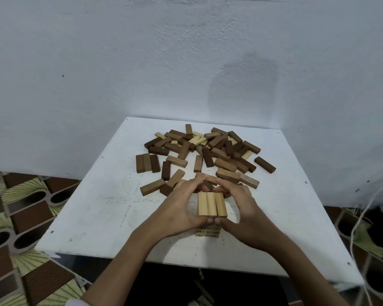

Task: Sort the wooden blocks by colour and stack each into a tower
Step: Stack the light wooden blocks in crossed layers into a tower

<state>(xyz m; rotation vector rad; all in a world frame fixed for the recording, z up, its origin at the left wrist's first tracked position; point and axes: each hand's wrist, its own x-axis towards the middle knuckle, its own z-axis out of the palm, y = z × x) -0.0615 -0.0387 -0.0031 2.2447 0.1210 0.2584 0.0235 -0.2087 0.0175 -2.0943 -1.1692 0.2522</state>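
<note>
Pale-block tower [211, 205] stands between both hands — left hand [181, 206] and right hand [241, 206] curl around its top layer.

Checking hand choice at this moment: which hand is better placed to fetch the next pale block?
Probably the right hand. Both hands cup the pale tower, but the nearest loose pale block lies far right; the left hand would cross over the tower.

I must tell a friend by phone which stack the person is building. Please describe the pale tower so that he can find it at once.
On the white table, look at the near middle, where the left hand and right hand meet. Between them stands the pale tower, topped by three light blocks side by side. The loose pile behind it is mostly dark brown.
</note>
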